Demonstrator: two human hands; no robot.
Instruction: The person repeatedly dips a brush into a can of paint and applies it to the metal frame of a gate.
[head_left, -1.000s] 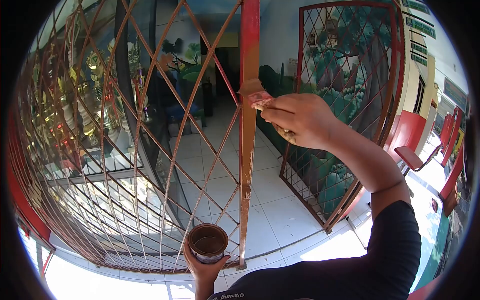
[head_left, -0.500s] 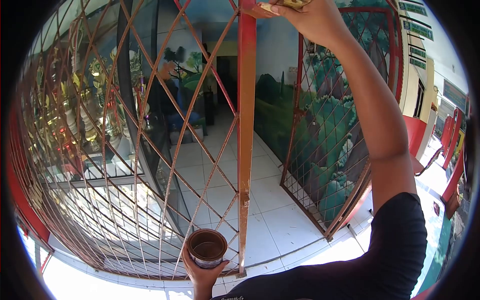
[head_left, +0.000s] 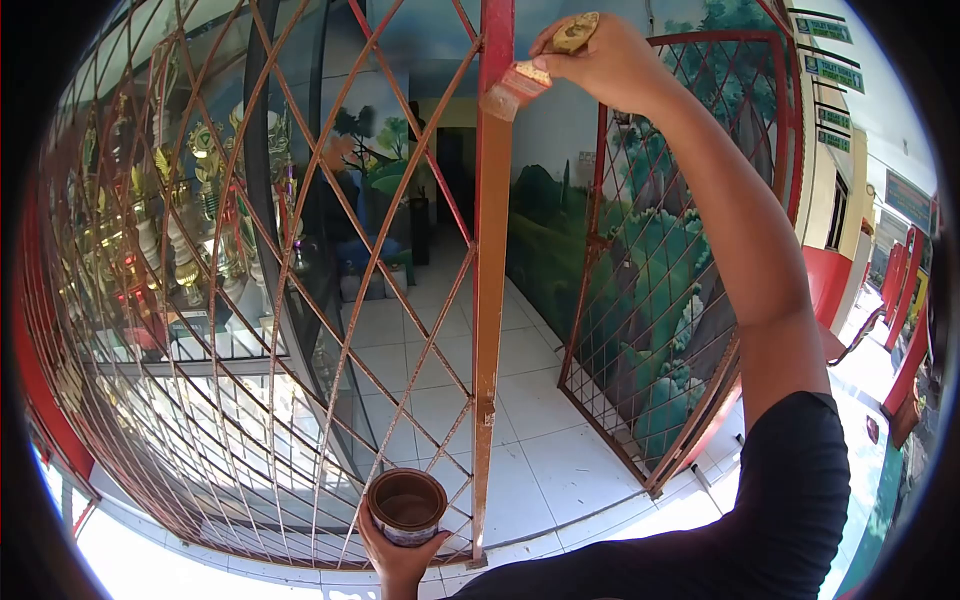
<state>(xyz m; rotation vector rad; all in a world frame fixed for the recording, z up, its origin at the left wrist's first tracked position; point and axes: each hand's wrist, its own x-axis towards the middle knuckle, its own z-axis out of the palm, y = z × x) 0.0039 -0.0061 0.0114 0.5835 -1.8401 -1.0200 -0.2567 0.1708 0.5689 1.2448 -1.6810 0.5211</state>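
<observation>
Raised at the upper centre, my right hand [head_left: 605,62] is closed around a paintbrush [head_left: 530,78] with a yellowish handle. Its bristles touch the upright metal post [head_left: 490,220], which is red near the top and on its left edge, and brown on its front face below the brush. At the bottom, my left hand [head_left: 398,556] holds a round paint can [head_left: 408,503] from beneath and the side. The can's mouth faces up and shows brown inside. Diagonal lattice bars [head_left: 345,190], partly red and mostly rusty brown, join the post's left side.
Behind the lattice at left, a glass cabinet holds several trophies [head_left: 185,270]. An open lattice gate [head_left: 680,250] stands at right before a painted landscape wall. White floor tiles [head_left: 520,470] lie beyond the post. Red structures and green signs [head_left: 832,72] appear far right.
My right hand and the brush have moved down a little, bringing the bristles into view on the post. The can in my left hand sits slightly lower and further left in view.
</observation>
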